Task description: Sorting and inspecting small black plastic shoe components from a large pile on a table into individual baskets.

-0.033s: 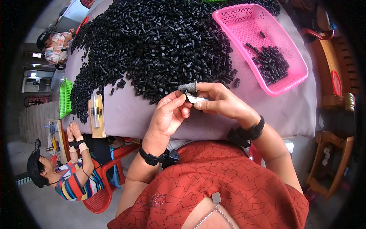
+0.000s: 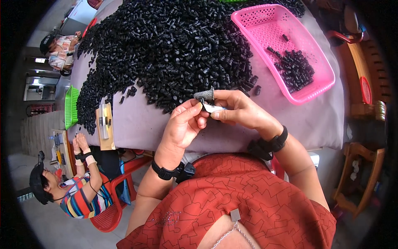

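This is a small assembly workshop: a cloth-covered worktop is heaped with small black plastic parts, sorting baskets in pink and green sit on it, and a co-worker sits on a red plastic chair.

Only 2 things here pass for a package or label. The small white slip, like a label or tag with a bluish edge, sits pinched between the fingertips of the left hand and the right hand, just over the near edge of the table. The tan card, a flat rectangular backing like packaging, lies on the table's left near corner with a silvery cylindrical part on it. No signs or screens show clearly.
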Demonstrator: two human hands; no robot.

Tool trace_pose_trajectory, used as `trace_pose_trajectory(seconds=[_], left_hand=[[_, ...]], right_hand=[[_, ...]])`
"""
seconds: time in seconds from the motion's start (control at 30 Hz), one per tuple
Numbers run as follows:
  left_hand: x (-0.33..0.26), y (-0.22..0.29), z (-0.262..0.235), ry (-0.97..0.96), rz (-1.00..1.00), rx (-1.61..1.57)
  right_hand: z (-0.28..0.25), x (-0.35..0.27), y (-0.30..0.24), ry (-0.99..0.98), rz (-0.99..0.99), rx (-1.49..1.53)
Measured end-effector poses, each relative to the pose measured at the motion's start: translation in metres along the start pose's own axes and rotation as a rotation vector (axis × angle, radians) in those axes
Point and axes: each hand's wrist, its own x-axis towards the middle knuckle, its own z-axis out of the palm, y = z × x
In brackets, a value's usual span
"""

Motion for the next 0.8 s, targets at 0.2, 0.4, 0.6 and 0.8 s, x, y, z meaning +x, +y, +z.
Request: trace_pose_trajectory(seconds=[0.2,0.4,0.6,0.8], left_hand=[[0.0015,0.0005,0.0008,-0.010,0.014,-0.011],[0.0004,-0.0001,0.0022,0.023,0.006,-0.008],[0.0011,0.0014,-0.0005,-0.046,0.009,-0.009],[0.0005,-0.0003,0.0038,-0.068,-0.002,-0.016]], right_hand=[[-0.0020,-0.0002,-0.0011,-0.046,0.011,0.043],[-0.0020,0.0016,0.0031,-0.050,0.000,0.049],[0.0002,0.0014,0.0003,-0.003,0.011,0.063],[-0.0027,0.0018,0.0008,0.038,0.042,0.074]])
